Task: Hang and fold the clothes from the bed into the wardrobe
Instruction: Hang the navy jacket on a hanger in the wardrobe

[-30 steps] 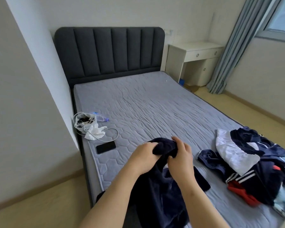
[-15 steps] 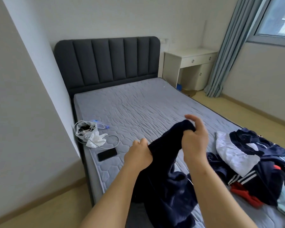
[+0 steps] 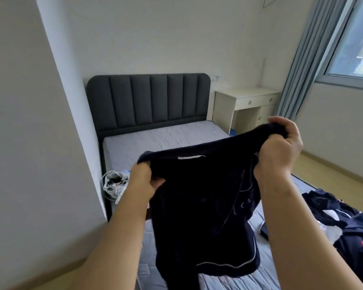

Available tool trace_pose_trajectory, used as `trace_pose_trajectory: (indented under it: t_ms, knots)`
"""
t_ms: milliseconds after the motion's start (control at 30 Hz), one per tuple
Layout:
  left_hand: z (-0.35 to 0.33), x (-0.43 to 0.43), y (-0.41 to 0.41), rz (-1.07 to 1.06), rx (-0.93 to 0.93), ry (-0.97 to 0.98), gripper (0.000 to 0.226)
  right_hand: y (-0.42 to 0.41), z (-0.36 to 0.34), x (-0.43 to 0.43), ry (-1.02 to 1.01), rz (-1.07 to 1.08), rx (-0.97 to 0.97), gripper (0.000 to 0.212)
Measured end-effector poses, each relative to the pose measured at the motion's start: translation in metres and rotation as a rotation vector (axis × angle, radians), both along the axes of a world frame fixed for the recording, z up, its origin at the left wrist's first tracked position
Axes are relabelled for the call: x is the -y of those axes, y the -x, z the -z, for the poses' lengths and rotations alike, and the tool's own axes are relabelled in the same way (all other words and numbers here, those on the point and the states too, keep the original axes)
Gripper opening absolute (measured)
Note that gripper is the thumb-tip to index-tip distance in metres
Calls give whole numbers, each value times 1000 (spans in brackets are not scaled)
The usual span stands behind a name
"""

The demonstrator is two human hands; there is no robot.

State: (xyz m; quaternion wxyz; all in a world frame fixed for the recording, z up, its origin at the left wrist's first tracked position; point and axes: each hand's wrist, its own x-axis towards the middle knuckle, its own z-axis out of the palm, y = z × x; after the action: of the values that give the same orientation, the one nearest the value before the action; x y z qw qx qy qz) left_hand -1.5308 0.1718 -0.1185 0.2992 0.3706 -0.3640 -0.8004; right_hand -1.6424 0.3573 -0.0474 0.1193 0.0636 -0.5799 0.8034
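In the head view, your left hand (image 3: 144, 183) grips one top corner of a dark navy garment (image 3: 201, 195), and your right hand (image 3: 281, 147), higher and to the right, clutches the other. The cloth hangs spread between your hands above the near part of the bed (image 3: 166, 137). A pile of clothes (image 3: 348, 222) lies near right on the mattress, and a white bag (image 3: 113, 184) sits at its left edge.
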Motion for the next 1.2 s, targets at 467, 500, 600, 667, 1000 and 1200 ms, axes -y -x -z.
trace_pose_trajectory:
  t_ms: [467,500,600,667,1000,1200]
  knots:
    - [41,35,-65,-278,94,-85,21,-41,133,29,-332,5,468,27]
    - [45,39,-71,-290,116,-105,23,-49,141,33,-330,0,494,25]
    - [56,51,-89,-343,177,-113,28,-71,161,45,-335,-18,550,21]
    - [62,54,-104,-372,203,-103,28,-86,171,49,-339,-23,576,22]
    - [66,0,-191,-551,158,-93,21,-142,164,23,-391,-215,485,23]
    - [76,-55,-276,-727,235,-95,31,-207,169,-5,-419,-384,481,27]
